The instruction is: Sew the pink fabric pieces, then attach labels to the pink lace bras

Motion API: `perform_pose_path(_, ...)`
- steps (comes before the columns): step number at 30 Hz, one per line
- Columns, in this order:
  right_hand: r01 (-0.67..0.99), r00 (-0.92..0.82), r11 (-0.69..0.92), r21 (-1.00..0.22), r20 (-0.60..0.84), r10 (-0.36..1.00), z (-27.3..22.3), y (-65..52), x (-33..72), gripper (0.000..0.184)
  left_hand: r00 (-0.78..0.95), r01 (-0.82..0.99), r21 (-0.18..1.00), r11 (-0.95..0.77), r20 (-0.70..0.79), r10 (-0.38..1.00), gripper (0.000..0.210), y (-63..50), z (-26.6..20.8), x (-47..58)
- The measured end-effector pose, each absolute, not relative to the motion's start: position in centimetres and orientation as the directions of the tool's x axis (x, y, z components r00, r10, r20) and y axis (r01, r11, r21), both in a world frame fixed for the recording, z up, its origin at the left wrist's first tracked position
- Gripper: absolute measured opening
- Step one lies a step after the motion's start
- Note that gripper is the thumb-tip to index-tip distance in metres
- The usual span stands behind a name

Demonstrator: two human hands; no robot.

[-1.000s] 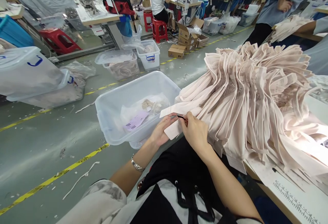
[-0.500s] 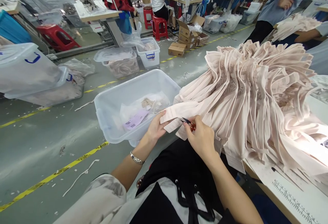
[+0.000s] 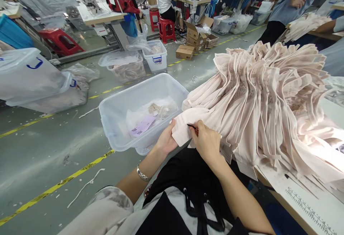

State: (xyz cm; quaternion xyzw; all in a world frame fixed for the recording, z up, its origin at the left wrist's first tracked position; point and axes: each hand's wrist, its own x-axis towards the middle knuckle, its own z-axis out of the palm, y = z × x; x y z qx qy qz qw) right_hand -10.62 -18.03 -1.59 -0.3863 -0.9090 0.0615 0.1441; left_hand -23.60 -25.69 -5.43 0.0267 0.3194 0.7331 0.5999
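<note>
My left hand (image 3: 167, 138) is closed on the end of a pale pink fabric strip (image 3: 183, 125), which hangs out from a big stack of pale pink garments (image 3: 255, 95). Held in my right hand (image 3: 206, 140) is a pair of thread snips (image 3: 192, 126) with dark blades and a reddish handle, mostly covered by the fingers. The blade tips lie against the strip, just right of my left hand. The rest of the stack drapes over the table edge beside my right forearm.
Left of my hands stands a translucent plastic bin (image 3: 115, 100) holding bags and a purple label (image 3: 142, 125). The white table (image 3: 303, 206) is at my right. Lidded bins (image 3: 29, 73), cartons (image 3: 185, 52) and red stools (image 3: 166, 30) stand farther off, with co-workers nearby.
The strip's end now lies broader and flatter between my hands. My right hand has shifted slightly left with the snips, whose blades now show less.
</note>
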Motion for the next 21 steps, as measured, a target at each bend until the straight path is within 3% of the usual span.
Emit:
perform_pose_path(4, 0.69, -0.637, 0.675, -0.26, 0.224, 0.737, -1.9, -17.6, -10.5, 0.021, -0.201, -0.695, 0.706, 0.135, -0.37, 0.907, 0.041, -26.0, -6.2, -23.1)
perform_pose_path(6, 0.667, -0.623, 0.672, -0.321, 0.254, 0.74, -1.9, -17.7, -10.2, 0.022, -0.276, -0.642, 0.754, 0.138, -0.395, 0.876, 0.039, -26.0, -6.2, -23.5)
perform_pose_path(9, 0.61, -0.595, 0.664, -0.433, 0.303, 0.745, -1.9, -18.2, -9.6, 0.025, -0.449, -0.726, 0.682, -0.084, -0.378, 0.81, 0.022, -25.7, -5.5, -24.6)
perform_pose_path(12, 0.585, -0.588, 0.665, -0.464, 0.323, 0.742, -1.7, -18.9, -9.2, 0.026, -0.428, -0.816, 0.556, -0.161, -0.393, 0.814, 0.02, -25.4, -4.6, -25.2)
perform_pose_path(16, 0.607, -0.601, 0.681, -0.411, 0.323, 0.731, -1.5, -19.1, -9.4, 0.025, -0.36, -0.841, 0.522, -0.143, -0.341, 0.868, 0.035, -25.5, -4.3, -24.6)
perform_pose_path(21, 0.687, -0.626, 0.674, -0.271, 0.251, 0.739, -1.2, -18.7, -10.2, 0.022, -0.38, -0.827, 0.541, -0.155, -0.334, 0.863, 0.032, -25.8, -4.8, -23.7)
